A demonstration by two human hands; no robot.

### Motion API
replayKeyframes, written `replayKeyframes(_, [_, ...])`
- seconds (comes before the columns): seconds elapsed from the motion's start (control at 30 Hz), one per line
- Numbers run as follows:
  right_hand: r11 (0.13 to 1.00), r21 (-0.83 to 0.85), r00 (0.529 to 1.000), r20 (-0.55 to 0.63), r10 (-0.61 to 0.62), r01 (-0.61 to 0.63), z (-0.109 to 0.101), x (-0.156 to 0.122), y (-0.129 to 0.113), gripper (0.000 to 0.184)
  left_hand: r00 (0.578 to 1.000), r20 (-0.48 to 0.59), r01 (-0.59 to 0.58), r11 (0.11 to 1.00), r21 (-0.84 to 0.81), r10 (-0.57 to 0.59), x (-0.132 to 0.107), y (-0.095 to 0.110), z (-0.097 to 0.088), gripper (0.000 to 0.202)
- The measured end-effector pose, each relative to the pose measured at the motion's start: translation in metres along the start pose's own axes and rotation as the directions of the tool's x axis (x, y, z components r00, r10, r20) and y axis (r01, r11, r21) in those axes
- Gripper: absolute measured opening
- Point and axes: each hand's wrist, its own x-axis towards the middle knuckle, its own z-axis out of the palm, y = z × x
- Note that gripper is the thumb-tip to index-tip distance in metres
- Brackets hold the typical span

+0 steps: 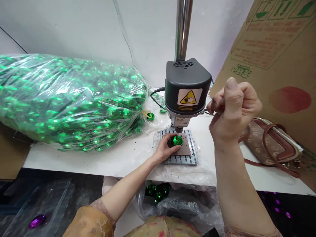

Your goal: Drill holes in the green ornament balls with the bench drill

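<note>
My left hand [164, 148] rests on a shiny green faceted ornament [177, 140], pressing it onto a brown pad [184, 149] directly under the bit of a small bench drill [186, 87]. The pad lies on a slotted metal base plate [181, 160]. My right hand [233, 110] is raised beside the drill head, fingers curled and pinching a thin dark line [209, 113] that runs toward the head. The drill's tip meets the ornament's top, and the contact point is hard to see.
A large clear plastic bag of green ornaments [69, 102] fills the left of the white table [118, 164]. A steel column [183, 29] rises behind the drill. A handbag [270, 144] and a cardboard sheet [271, 42] stand to the right. Below lie a plastic bag with green ornaments [158, 192] and a purple ornament [37, 221].
</note>
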Motion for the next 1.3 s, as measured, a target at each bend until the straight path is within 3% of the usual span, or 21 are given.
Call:
replayKeyframes(0.2, [0.999, 0.037, 1.0, 0.026, -0.008, 0.008, -0.004, -0.004, -0.001, 0.039, 1.0, 0.006, -0.029, 0.999, -0.03, 0.029, -0.002, -0.005, 0.002, 0.056])
replayKeyframes(0.6, [0.973, 0.096, 0.978, -0.037, -0.206, 0.209, -0.014, -0.036, 0.01, 0.064, 0.999, 0.023, -0.047, 0.999, -0.027, 0.047, -0.003, -0.005, 0.001, 0.056])
replayKeyframes(1.07, [0.948, 0.054, 0.949, -0.031, -0.313, 0.315, -0.021, -0.045, 0.02, 0.063, 0.997, 0.023, -0.069, 0.998, 0.01, 0.069, -0.001, -0.007, 0.0, 0.056])
replayKeyframes(1.3, [0.92, 0.12, 0.926, 0.015, -0.378, 0.374, -0.026, -0.047, 0.026, 0.055, 0.998, 0.008, -0.058, 0.998, -0.017, 0.058, -0.002, -0.005, 0.001, 0.056])
